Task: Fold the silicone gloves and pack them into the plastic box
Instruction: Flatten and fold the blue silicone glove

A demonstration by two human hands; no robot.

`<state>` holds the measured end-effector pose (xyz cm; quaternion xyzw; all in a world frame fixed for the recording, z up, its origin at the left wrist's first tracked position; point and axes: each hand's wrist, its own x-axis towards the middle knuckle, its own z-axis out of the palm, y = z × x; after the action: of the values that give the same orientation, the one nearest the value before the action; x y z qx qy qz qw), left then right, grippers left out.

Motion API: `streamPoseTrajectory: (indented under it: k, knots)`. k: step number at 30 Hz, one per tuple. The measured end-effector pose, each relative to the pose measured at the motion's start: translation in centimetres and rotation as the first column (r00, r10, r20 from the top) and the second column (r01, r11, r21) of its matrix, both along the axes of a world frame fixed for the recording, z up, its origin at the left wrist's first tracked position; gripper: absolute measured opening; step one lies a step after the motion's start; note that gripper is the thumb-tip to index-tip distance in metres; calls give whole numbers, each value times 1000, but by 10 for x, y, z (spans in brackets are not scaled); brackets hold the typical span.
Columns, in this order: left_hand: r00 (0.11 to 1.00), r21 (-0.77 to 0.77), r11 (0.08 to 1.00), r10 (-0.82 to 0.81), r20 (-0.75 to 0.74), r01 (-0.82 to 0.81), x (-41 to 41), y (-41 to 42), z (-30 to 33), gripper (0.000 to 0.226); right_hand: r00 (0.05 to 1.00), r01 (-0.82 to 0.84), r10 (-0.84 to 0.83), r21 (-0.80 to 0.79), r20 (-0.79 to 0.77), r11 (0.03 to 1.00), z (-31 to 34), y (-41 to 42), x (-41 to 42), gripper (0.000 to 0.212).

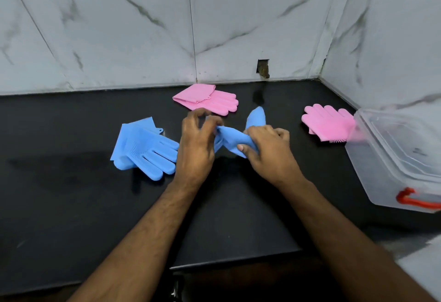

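A black, glossy table [71, 206] filled the lower part of the view, its near edge showing a step at the bottom centre. Behind the table rose a wall of white marble-patterned tiles [119, 39] with grey veins, and dark grout lines ran between them. A second tiled wall [393, 51] met the table on its right side, and the two walls formed a corner at the table's far right. Just above the table's back edge, right of centre, a small rectangular hole [263, 68] was cut into the tile, dark and brownish inside. A faint reflection of it lay on the table directly below.
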<state>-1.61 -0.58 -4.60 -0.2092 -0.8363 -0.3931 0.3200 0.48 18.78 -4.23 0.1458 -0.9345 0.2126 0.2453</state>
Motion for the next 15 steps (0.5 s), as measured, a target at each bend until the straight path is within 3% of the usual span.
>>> streamPoseTrajectory:
  k: [2, 4, 6, 8, 10, 12, 14, 15]
  knots:
    - [999, 132, 990, 49, 17, -51, 0, 0, -1, 25, 996, 31, -38, -90, -84, 995, 3, -2, 7, 12]
    - [983, 336, 939, 2, 182, -64, 0, 3, 2, 43, 992, 65, -86, -201, -98, 978, 8, -4, 12, 14]
    - [878, 630, 776, -295, 377, -10, 3, 9, 10, 57, 992, 63, -97, -343, -84, 937, 10, -7, 15, 15]
    - [676, 790, 613, -593, 437, 27, 7, 15, 12, 69, 996, 19, -67, -556, -66, 831, 13, -8, 14, 16]
    - [572, 757, 640, -672, 471, 128, 12, 23, 11, 70, 997, -40, 78, -830, 4, 556, 18, -8, 12, 17]
    - [548, 707, 653, -709, 444, 273, 15, 30, 7, 68, 938, 16, 341, -991, 61, 133, 20, -8, 14, 16]
    - [521, 711, 612, -756, 397, 346, 15, 34, 5, 57, 795, 205, 604, -962, 56, -181, 24, -3, 18, 28]
    - [524, 708, 605, -762, 381, 365, 15, 35, 6, 50, 710, 286, 703, -925, 31, -249, 26, 0, 18, 33]
